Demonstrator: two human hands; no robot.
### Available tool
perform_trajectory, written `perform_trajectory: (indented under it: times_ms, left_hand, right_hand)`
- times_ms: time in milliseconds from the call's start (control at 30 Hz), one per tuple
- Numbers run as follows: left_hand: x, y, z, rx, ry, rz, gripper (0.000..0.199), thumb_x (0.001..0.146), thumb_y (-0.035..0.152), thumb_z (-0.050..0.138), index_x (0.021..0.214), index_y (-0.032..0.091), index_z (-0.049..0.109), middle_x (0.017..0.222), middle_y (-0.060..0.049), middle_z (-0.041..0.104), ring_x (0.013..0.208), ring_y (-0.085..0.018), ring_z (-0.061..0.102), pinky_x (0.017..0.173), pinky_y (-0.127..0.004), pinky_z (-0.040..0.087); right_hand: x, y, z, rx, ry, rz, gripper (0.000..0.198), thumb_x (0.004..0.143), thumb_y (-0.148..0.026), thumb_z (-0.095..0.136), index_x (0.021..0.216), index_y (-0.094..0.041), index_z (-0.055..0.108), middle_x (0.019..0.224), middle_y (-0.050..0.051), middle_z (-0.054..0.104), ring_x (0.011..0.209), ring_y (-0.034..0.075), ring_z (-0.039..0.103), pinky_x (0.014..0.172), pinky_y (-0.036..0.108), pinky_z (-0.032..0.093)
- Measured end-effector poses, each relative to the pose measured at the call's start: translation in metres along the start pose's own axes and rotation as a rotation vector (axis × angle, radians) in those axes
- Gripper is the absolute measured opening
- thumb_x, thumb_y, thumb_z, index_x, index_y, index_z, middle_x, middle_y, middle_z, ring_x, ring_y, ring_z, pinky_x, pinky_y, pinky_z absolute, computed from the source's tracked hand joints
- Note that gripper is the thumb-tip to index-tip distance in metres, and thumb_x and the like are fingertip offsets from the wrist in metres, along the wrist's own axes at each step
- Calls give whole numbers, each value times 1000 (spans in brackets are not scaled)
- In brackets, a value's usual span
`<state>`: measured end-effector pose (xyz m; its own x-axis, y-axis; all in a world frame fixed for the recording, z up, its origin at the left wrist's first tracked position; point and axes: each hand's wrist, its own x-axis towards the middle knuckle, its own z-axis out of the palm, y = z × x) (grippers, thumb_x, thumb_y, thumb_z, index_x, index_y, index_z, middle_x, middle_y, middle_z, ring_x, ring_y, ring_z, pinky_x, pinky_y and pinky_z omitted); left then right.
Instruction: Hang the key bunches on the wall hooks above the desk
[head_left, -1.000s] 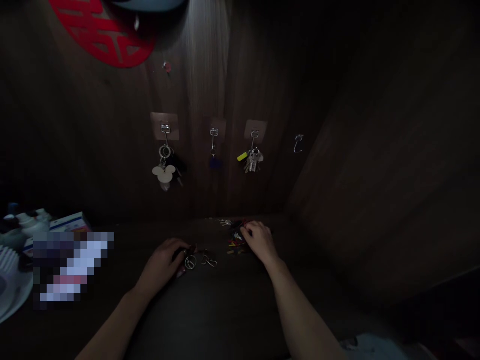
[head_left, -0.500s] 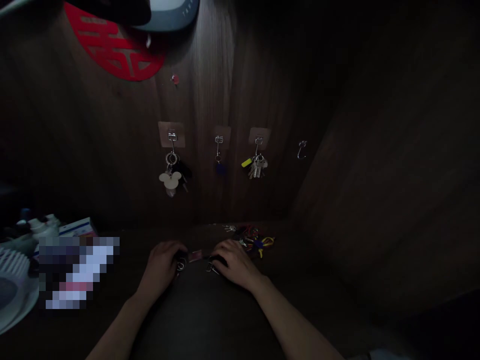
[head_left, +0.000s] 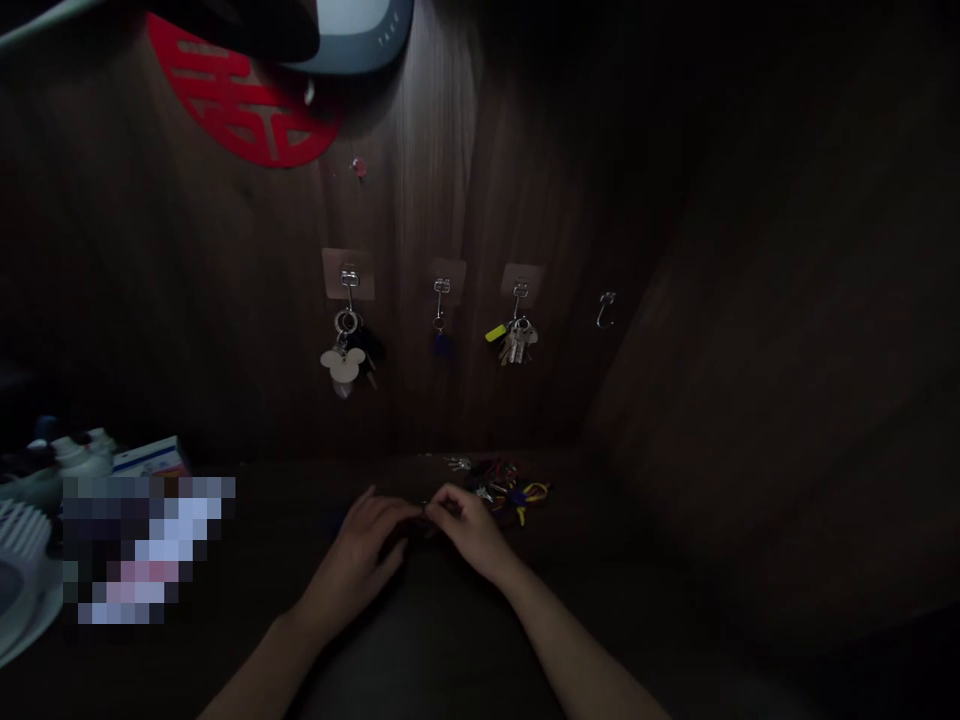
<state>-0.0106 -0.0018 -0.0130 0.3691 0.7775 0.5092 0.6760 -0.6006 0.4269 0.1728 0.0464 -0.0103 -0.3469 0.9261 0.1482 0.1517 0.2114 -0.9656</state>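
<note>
My left hand [head_left: 371, 545] is over the dark tabletop, fingers stretched to the right and thumb held apart. Its fingertips meet those of my right hand [head_left: 469, 530], which is closed in a pinch. Something small and dim shows at the fingertips; I cannot make out what it is. Just behind the right hand lies a pile of keys [head_left: 484, 493], with red cords and a yellow loop [head_left: 536, 491] beside a blue tag [head_left: 517, 496]. A dark bluish thing, too dim to name, lies left of my left hand.
On the wooden back wall hang keys with a mouse-head charm [head_left: 343, 363], a blue fob [head_left: 442, 344] and a key bunch [head_left: 519, 342] with a yellow tag. A bare hook [head_left: 605, 311] is further right. White bottles [head_left: 81, 458] and a box [head_left: 152, 457] stand left.
My left hand has moved right, and its fingers have straightened. My right hand has narrowed into a pinch. The metal pieces and the pinkish tag between the hands are now mostly hidden.
</note>
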Motion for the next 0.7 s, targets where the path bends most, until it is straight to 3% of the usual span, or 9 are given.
perform_trajectory:
  times_ms: [200,333,433,567,700]
  left_hand:
    - [2,4,8,-109,-1,-61,37,81,7,46,109,27,58,108,-5,62,104,-21,58,94,-40,46]
    - [2,2,4,-217,-50,-76,56,77,-2,37,121,29,55,115,-4,60,107,-17,58,94,-33,47]
    - [2,1,5,-265,-49,-75,52,82,2,39,123,29,53,116,-4,59,107,-17,58,94,-31,47]
    - [3,-3,9,-278,42,-76,37,86,12,44,118,27,56,111,-4,63,104,-17,60,91,-31,49]
    - [5,-4,8,-241,225,-181,22,85,20,50,103,25,62,96,-2,69,90,-17,66,82,-30,53]
  right_hand:
    - [2,-1,3,344,-26,181,31,66,-46,70,65,-19,54,56,-5,59,55,13,57,58,25,42]
    - [3,1,2,512,-37,248,36,62,-47,74,67,-19,52,55,-5,61,49,13,59,56,25,42]
    - [4,2,3,571,-34,263,38,61,-47,75,67,-18,51,55,-4,61,48,12,59,54,24,42]
    - [5,0,2,586,-22,249,38,61,-46,75,67,-18,50,57,-5,62,48,11,59,54,24,43]
    - [5,-2,2,535,-24,210,38,62,-49,73,68,-19,51,59,-3,63,51,13,60,55,26,45]
